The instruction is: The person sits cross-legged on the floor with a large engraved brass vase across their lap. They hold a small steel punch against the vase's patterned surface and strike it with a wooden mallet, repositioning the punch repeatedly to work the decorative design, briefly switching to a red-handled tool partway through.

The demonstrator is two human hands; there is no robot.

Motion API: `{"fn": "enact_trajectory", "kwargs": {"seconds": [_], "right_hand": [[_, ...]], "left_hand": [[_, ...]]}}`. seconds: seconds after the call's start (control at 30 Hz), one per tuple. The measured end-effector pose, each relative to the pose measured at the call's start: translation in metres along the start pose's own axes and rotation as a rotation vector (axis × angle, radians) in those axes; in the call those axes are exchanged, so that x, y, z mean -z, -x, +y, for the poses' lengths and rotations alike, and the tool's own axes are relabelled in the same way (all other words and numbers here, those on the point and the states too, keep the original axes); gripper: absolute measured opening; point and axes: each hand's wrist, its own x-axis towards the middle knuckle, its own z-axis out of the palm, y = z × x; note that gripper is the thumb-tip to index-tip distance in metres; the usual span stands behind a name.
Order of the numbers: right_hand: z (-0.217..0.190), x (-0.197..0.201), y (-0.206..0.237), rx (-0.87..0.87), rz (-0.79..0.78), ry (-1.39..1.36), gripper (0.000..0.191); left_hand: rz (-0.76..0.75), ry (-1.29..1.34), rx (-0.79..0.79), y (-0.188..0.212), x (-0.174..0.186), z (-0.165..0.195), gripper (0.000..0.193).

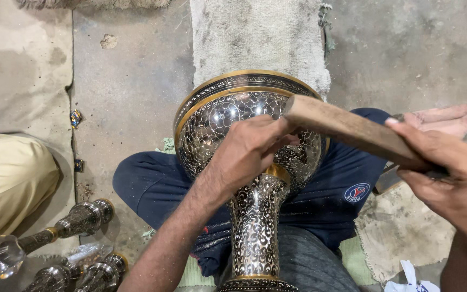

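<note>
A large engraved metal vase (228, 116), dark with silver scrollwork and gold bands, lies across my lap with its wide bowl pointing away. My left hand (247, 154) rests on the bowl near the neck, fingers pinched together as if on a small tool that I cannot make out. My right hand (447, 167) grips a wooden mallet-like stick (347, 128), whose far end is over the bowl right by my left fingers.
A beige mat (260, 38) lies on the concrete floor beyond the vase. Several smaller engraved metal pieces (79, 219) lie at lower left. Another person's tan trouser leg (9, 178) is at the left. Cloth scraps (398, 232) lie at right.
</note>
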Motion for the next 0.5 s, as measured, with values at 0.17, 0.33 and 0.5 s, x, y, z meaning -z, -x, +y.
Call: {"fn": "enact_trajectory", "kwargs": {"seconds": [0.17, 0.33, 0.5], "right_hand": [[0.004, 0.001, -0.003, 0.108, 0.047, -0.044, 0.071], [0.004, -0.011, -0.013, -0.049, 0.02, 0.019, 0.073], [0.017, -0.02, -0.02, 0.033, 0.091, -0.559, 0.071]], "left_hand": [[0.019, 0.046, 0.009, 0.002, -0.002, -0.004, 0.039], [0.104, 0.074, 0.029, 0.004, -0.008, -0.001, 0.044], [0.126, 0.05, 0.067, 0.004, -0.01, 0.001, 0.045]]}}
